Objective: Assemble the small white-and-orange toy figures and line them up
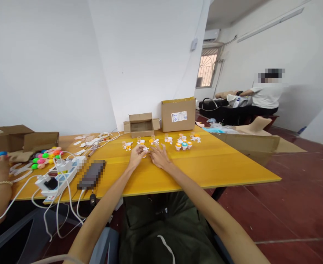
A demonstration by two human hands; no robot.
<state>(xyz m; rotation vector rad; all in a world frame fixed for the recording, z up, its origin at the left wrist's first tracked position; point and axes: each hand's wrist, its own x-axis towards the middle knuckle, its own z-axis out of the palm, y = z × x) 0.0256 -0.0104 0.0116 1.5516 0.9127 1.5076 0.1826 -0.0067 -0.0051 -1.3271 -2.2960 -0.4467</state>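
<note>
2 hands on the yellow table (205, 165): left hand (136, 156) pinching a small white piece (145, 149), right hand (159, 156) spread flat beside.

head cam | looks forward and down along both arms | yellow table (210, 161) near | room beyond

Small white toy piece (145, 149), with tiny dark marks, lying on the yellow counter (205, 165); finer detail too small to tell. Similar white-and-orange pieces (182, 143) lie in a row at its 2 o'clock.
</note>
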